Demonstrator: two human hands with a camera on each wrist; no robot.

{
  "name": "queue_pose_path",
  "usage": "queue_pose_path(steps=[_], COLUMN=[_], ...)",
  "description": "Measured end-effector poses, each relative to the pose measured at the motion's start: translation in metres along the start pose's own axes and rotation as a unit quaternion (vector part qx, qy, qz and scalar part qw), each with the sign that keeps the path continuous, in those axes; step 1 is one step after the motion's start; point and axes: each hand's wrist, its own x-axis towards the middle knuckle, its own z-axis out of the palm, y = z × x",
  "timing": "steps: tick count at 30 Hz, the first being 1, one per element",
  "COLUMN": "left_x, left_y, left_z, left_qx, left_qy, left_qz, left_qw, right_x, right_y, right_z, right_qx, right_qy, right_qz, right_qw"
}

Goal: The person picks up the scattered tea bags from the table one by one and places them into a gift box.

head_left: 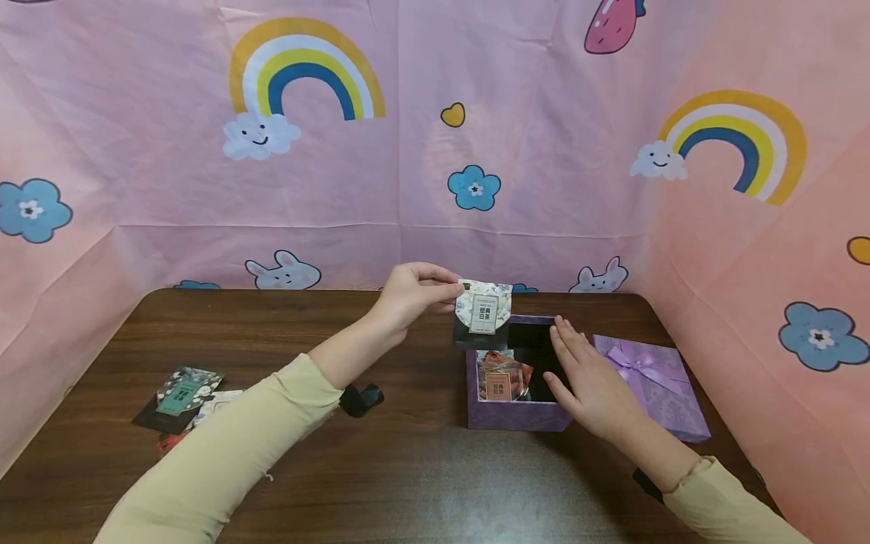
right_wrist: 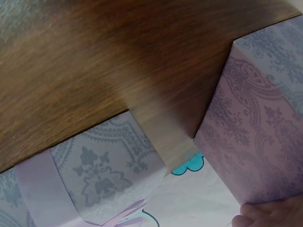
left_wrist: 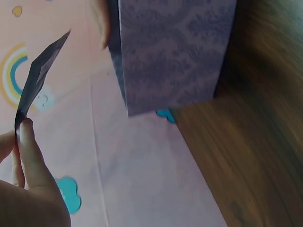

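Between thumb and fingers, my left hand pinches a tea sachet with a white floral top and dark bottom. The sachet hangs over the left back part of an open purple box; edge-on, it shows as a thin dark packet in the left wrist view. My right hand rests at the box's right side with its fingers extended. Some of its fingers touch the box's edge in the right wrist view. Inside the box, on the left, lies a reddish-brown tea sachet with others partly hidden behind it.
To the right of the box lies its purple lid with a ribbon bow. Several more sachets, a green one on top, lie at the table's left, partly covered by my left sleeve. A printed pink cloth hangs behind the table.
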Motion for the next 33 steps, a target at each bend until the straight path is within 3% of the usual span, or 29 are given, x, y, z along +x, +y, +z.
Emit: queue_pose_path(steps=[9,14,17,20,25,33], left_x=[0.006,0.006,0.007,0.007,0.005,0.002], left_y=[-0.02,-0.032,-0.041,-0.048,-0.053,-0.051], left_z=[0.035,0.047,0.051,0.053,0.056,0.06], left_qx=[0.019,0.053,0.086,0.137,0.229,0.27], left_qy=[-0.02,-0.018,-0.019,-0.021,-0.031,-0.039], left_qz=[0.004,0.002,0.016,0.043,0.089,0.125], left_qw=[0.9996,0.9984,0.996,0.9894,0.9688,0.9539], right_x=[0.0,0.0,0.0,-0.001,0.0,-0.001], right_y=[-0.002,-0.002,-0.002,-0.002,-0.001,0.001], right_z=[0.0,0.0,0.001,0.002,0.003,0.003], right_qx=[0.005,0.006,0.006,0.006,0.005,0.009], right_qy=[-0.002,-0.003,-0.001,0.003,0.015,0.016], right_qz=[0.001,0.0,-0.001,-0.003,-0.008,-0.006], right_qw=[1.0,1.0,1.0,1.0,0.9998,0.9998])
